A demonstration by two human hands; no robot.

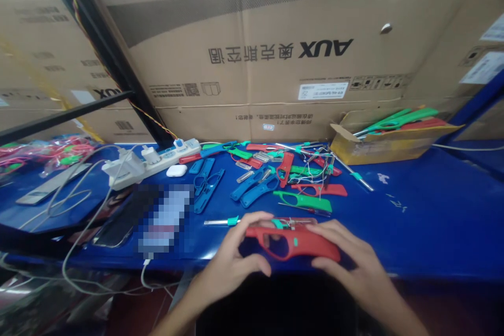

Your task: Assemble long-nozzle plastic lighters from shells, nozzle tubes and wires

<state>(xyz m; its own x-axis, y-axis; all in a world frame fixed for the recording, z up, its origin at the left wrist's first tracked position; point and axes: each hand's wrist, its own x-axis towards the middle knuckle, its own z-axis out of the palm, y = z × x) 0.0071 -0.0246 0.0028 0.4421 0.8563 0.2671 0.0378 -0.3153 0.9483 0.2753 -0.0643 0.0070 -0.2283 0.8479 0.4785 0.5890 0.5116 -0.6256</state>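
Both my hands hold a red lighter housing (315, 244) level just above the table's front edge. My left hand (240, 252) curls its fingers over the narrow front end, its thumb below by the trigger loop. My right hand (350, 252) grips the wider rear end between thumb and fingers. Just behind the housing are a metal lighter tube with a green collar (222, 221) and a clear reddish part (311, 220), partly hidden by the housing and fingers. Beyond them lie a green lighter shell (311, 202) and a thin screwdriver (315, 211).
Blue shells (255, 189), red shells, clear tanks and wired metal tubes (358, 178) lie scattered behind. A cardboard box (381, 152) of lighters stands back right. Leftward are a power strip (169, 157) with chargers, a white earbud case (176, 170), phones (124, 215) and loose cables.
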